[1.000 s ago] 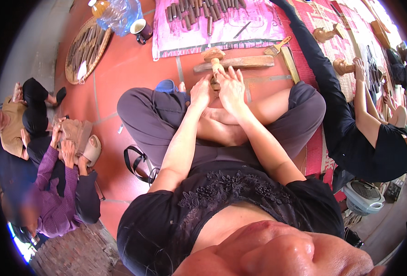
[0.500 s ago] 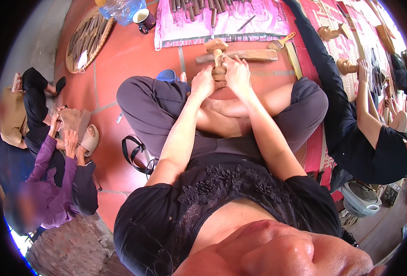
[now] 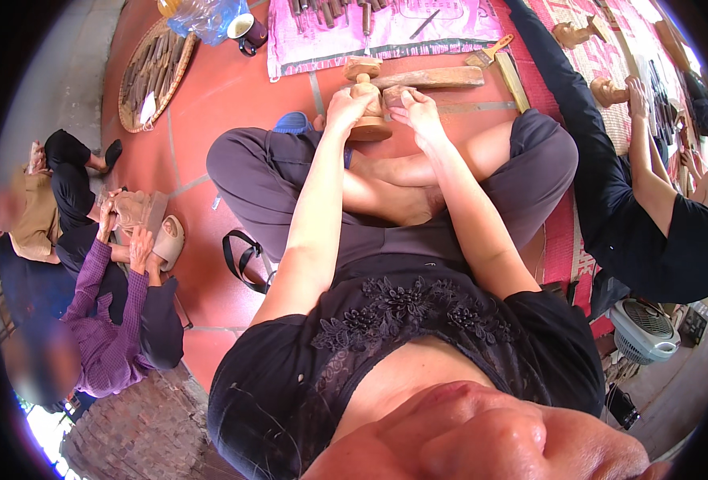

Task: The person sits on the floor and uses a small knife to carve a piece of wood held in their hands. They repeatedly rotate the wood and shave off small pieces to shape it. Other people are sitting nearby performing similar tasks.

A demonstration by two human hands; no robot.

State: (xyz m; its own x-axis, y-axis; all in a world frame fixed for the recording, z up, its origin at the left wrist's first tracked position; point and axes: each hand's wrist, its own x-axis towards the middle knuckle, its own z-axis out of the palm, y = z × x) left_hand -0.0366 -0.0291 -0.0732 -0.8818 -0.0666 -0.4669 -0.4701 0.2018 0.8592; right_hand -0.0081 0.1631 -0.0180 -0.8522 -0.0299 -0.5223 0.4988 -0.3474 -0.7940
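Observation:
A carved wooden figure (image 3: 369,128) with a round base and a flat top stands upright on the floor in front of my crossed legs. My left hand (image 3: 346,112) is closed around its middle from the left side. Just right of the figure, my right hand (image 3: 419,117) pinches a small brown flat piece (image 3: 394,97), whose kind I cannot make out. Behind the figure lies a long wooden club (image 3: 438,78), partly hidden by it.
Chisels (image 3: 366,18) lie on a pink sheet (image 3: 394,46) ahead, with a brush (image 3: 490,51) at its right. A mug (image 3: 247,30) and a basket of tools (image 3: 136,120) are at the far left. People work on both sides; a fan (image 3: 643,330) stands at right.
My right hand has come off the figure and moved slightly right and down, showing the brown piece. My left hand stays on the figure, which now shows more of its base.

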